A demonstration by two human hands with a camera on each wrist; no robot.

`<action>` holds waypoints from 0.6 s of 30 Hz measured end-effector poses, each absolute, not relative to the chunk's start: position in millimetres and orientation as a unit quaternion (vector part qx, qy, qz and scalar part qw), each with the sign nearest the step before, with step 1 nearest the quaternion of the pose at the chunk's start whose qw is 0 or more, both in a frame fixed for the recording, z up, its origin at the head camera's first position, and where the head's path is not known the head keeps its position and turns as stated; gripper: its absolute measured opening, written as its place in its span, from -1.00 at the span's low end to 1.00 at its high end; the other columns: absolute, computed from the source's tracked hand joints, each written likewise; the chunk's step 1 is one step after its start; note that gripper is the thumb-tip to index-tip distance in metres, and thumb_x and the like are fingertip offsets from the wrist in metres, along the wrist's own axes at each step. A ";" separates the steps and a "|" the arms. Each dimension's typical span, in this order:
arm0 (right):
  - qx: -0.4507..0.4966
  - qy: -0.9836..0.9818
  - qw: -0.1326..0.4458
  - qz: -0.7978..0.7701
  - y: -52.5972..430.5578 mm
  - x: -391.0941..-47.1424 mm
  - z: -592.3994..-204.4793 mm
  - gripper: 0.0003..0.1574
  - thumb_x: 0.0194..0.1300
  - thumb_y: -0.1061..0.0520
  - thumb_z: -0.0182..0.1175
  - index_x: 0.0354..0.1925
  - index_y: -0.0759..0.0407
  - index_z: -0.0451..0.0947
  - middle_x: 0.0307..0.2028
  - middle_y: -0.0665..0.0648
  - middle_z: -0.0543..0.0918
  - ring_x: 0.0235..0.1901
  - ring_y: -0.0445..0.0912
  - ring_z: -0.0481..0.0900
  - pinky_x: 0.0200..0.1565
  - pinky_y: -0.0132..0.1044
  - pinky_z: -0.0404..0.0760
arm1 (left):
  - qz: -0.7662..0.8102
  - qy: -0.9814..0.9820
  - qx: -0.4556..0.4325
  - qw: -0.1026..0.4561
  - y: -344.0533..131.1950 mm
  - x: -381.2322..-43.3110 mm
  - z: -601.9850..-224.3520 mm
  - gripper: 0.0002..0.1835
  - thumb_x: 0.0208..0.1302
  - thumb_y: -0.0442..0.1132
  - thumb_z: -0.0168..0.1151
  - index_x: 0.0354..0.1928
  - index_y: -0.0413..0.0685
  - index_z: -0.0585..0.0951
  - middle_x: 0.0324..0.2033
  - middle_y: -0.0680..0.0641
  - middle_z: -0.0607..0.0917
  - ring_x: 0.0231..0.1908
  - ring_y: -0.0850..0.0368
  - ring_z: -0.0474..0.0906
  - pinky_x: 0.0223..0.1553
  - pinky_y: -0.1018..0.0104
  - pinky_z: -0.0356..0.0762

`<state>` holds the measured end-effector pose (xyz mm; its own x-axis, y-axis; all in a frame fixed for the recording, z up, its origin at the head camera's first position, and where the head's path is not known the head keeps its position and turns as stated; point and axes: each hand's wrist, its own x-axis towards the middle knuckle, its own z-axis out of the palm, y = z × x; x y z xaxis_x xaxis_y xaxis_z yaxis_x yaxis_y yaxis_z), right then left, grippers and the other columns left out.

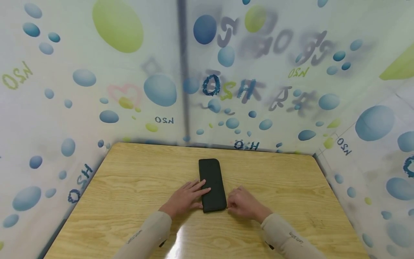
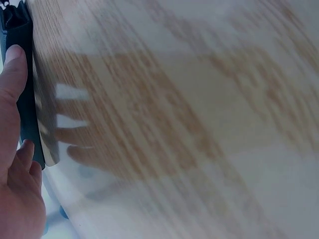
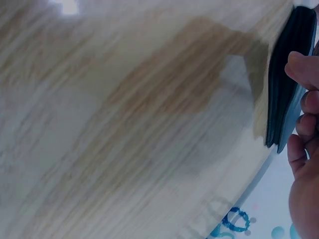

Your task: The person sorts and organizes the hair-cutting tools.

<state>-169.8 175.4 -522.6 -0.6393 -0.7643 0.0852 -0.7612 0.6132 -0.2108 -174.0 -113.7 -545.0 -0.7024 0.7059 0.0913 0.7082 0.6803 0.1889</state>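
Note:
A slim black zip case [image 1: 212,181] lies lengthwise on the wooden table. My left hand [image 1: 185,198] rests at its left side, two fingers stretched over the top and the thumb [image 2: 16,62] against the side edge. At the near right corner, the curled fingers of my right hand [image 1: 243,203] pinch the small zipper pull, which they mostly hide. A bit of metal [image 2: 5,3] shows by that end in the left wrist view. Along the right side, the case's layered edge [image 3: 286,79] is visible in the right wrist view, next to the right thumb [image 3: 301,69].
The pale wooden tabletop [image 1: 145,172] extends around the case on all sides. White wall panels [image 1: 275,118] with blue and green dots and lettering stand behind the table's far edge and along both sides.

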 end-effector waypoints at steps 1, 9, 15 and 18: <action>-0.427 0.897 0.007 -0.114 174.5 -169.3 -523.2 -0.77 0.11 0.03 0.42 -0.58 -0.11 0.57 -0.60 -0.25 0.40 -0.47 -0.36 0.28 -0.21 -0.36 0.32 | -0.107 -0.916 -0.386 0.007 -113.8 -174.0 -545.2 -0.29 0.29 0.23 0.07 0.46 0.27 0.27 0.50 -0.04 0.19 0.46 -0.10 0.17 0.42 -0.01 0.21; -0.437 0.892 -0.006 -0.116 170.6 -165.5 -524.8 -0.79 0.08 0.05 0.44 -0.58 -0.11 0.59 -0.62 -0.25 0.39 -0.49 -0.37 0.25 -0.22 -0.40 0.29 | -0.114 -0.917 -0.383 0.006 -114.1 -174.2 -547.4 -0.29 0.29 0.23 0.09 0.46 0.28 0.26 0.50 -0.04 0.18 0.46 -0.09 0.17 0.43 -0.02 0.18; -0.437 0.892 0.009 -0.115 166.6 -163.6 -524.1 -0.79 0.09 0.05 0.43 -0.58 -0.10 0.59 -0.62 -0.25 0.38 -0.50 -0.37 0.25 -0.22 -0.39 0.29 | -0.113 -0.918 -0.380 0.001 -113.8 -174.4 -547.5 -0.29 0.29 0.23 0.07 0.46 0.29 0.25 0.51 -0.02 0.17 0.47 -0.09 0.15 0.44 -0.02 0.17; -0.442 0.890 0.026 -0.113 161.6 -162.8 -524.2 -0.80 0.13 0.04 0.40 -0.56 -0.11 0.59 -0.61 -0.25 0.36 -0.50 -0.38 0.26 -0.20 -0.40 0.28 | -0.108 -0.920 -0.377 -0.004 -113.7 -174.2 -547.7 -0.29 0.30 0.24 0.06 0.47 0.30 0.24 0.51 -0.01 0.16 0.48 -0.08 0.13 0.45 0.00 0.15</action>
<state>-162.8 161.6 -524.2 -0.6081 -0.7920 0.0534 -0.7802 0.5839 -0.2243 -174.2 -113.7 -547.7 -0.7153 0.6950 0.0736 0.6932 0.6921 0.2011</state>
